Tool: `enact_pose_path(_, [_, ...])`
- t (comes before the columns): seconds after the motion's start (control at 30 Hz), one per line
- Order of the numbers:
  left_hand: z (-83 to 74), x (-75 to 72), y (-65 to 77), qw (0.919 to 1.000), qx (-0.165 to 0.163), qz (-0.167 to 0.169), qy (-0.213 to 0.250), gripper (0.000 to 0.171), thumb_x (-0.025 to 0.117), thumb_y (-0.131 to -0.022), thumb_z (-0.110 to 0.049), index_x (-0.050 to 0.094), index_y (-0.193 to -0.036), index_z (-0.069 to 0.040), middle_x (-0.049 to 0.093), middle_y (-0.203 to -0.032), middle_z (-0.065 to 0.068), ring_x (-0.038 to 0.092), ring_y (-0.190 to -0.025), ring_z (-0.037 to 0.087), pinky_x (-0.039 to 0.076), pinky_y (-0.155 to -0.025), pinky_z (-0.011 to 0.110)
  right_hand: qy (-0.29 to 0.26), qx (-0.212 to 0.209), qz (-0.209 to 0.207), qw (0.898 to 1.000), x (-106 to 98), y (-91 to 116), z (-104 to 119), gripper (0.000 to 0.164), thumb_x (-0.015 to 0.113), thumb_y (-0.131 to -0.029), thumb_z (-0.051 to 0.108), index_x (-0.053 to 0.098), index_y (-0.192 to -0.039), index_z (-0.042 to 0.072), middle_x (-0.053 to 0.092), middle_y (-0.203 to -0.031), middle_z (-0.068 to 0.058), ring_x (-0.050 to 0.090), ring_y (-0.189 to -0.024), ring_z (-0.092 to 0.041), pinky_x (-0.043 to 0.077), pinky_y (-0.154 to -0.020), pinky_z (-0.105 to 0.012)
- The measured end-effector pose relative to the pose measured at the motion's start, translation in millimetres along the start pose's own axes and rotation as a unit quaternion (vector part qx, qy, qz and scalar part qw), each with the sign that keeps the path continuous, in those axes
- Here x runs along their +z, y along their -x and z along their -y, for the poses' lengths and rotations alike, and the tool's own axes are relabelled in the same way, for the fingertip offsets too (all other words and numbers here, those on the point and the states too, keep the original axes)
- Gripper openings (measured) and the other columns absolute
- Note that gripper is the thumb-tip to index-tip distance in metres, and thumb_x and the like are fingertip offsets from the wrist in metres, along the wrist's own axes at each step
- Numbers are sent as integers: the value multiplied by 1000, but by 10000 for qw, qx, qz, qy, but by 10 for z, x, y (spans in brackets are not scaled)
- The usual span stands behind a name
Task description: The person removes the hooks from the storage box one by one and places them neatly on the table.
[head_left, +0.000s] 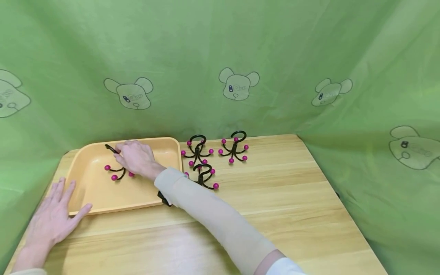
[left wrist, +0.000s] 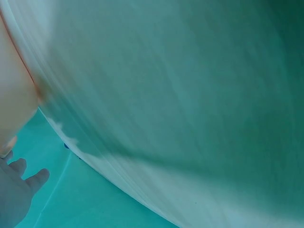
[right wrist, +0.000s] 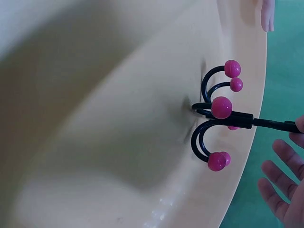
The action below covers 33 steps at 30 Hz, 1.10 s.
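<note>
In the head view my right hand (head_left: 137, 156) reaches into the yellow tray (head_left: 103, 191). It pinches a black multi-arm hook hanger with pink ball tips (right wrist: 242, 119) by its upper stem, thumb and forefinger together. The other fingers (right wrist: 278, 185) are loosely spread in the right wrist view. The hanger's arms point down at the tray floor, close over it. My left hand (head_left: 53, 214) lies at the tray's front left corner, fingers straight and thumb along the rim. Its fingers also show at the top of the right wrist view.
Three more black hook hangers stand on the wooden table (head_left: 275, 198) right of the tray: one behind (head_left: 197, 151), one farther right (head_left: 235, 149) and one in front (head_left: 201, 177), partly behind my sleeve (head_left: 213, 214). A green curtain (head_left: 192, 57) encloses the back and sides.
</note>
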<state>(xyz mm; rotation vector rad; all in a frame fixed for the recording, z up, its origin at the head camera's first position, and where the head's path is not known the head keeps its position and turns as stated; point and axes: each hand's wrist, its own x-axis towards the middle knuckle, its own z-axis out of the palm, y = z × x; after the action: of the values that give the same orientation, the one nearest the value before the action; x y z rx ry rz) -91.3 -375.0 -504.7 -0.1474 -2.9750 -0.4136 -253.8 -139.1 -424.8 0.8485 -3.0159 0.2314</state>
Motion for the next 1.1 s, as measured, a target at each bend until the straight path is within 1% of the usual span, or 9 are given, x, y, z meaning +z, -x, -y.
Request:
enact_pose_path(0.1, [14, -19, 1, 10000, 4, -20, 5, 95, 56, -103, -54, 10, -169, -4, -3, -175, 31, 2, -162, 54, 18, -122, 77, 5, -12, -23, 10000, -29, 30, 2, 25, 46, -110, 51, 66, -123, 42, 67, -114, 21, 58, -93, 1, 48, -60, -18])
enact_pose_path(0.23, [9, -22, -7, 10000, -21, -2, -18, 95, 55, -103, -55, 10, -169, -4, -3, -175, 31, 3, -161, 55, 19, -121, 77, 67, -123, -51, 9999, -67, 92, -23, 26, 46, -110, 51, 67, -123, 41, 67, -112, 20, 58, -94, 0, 48, -61, -19])
enact_pose_path(0.33, [7, -12, 7, 10000, -30, -7, -19, 95, 55, -103, -55, 10, -169, -4, -3, -175, 32, 4, -161, 56, 15, -125, 75, 150, -266, -48, 9995, -88, 140, -39, 27, 46, -110, 51, 67, -125, 41, 67, -114, 19, 59, -97, 0, 50, -64, -18])
enact_pose_path(0.47, [-3, -3, 13, 10000, -13, -22, -10, 94, 55, -103, -54, 11, -169, -3, -4, -175, 31, 3, -162, 54, 11, -128, 73, 228, -438, -45, 9988, -126, 195, -73, 29, 46, -110, 51, 66, -128, 40, 68, -119, 18, 61, -104, -2, 54, -72, -19])
enact_pose_path(0.57, [-11, -8, 9, 10000, -23, -12, -16, 95, 55, -103, -54, 10, -169, -3, -6, -175, 30, 2, -162, 54, 16, -124, 75, 298, -566, -47, 9979, -178, 237, -85, 31, 46, -110, 51, 66, -131, 39, 68, -123, 16, 62, -110, -4, 57, -80, -20])
enact_pose_path(0.7, [-9, -11, 5, 10000, -27, -12, -16, 95, 55, -103, -55, 9, -169, -4, -7, -175, 29, 2, -162, 54, 20, -121, 77, 488, -808, -222, 9953, -242, 313, -79, 31, 47, -110, 50, 66, -131, 37, 69, -124, 14, 63, -115, -5, 57, -88, -20])
enact_pose_path(0.87, [-1, -5, 1, 10000, -19, -17, 9, 95, 55, -103, -54, 9, -170, -6, -5, -175, 30, 1, -162, 54, 19, -121, 77, 694, -1062, -525, 9905, -325, 421, -94, 32, 48, -110, 50, 68, -129, 34, 69, -120, 13, 63, -112, -5, 57, -88, -19])
enact_pose_path(0.97, [4, 0, 2, 10000, -14, -27, 30, 95, 56, -103, -54, 9, -170, -6, -4, -175, 30, 1, -162, 54, 18, -122, 77, 857, -1180, -578, 9876, -392, 488, -121, 34, 47, -110, 49, 66, -133, 33, 69, -125, 13, 63, -116, -6, 57, -92, -19])
enact_pose_path(1.1, [2, 3, 1, 10000, -16, -18, 40, 95, 56, -103, -54, 9, -170, -5, -4, -175, 30, 2, -162, 54, 17, -123, 77, 986, -1264, -782, 9840, -487, 583, -197, 35, 45, -111, 48, 66, -135, 33, 69, -130, 13, 63, -117, -6, 57, -93, -19])
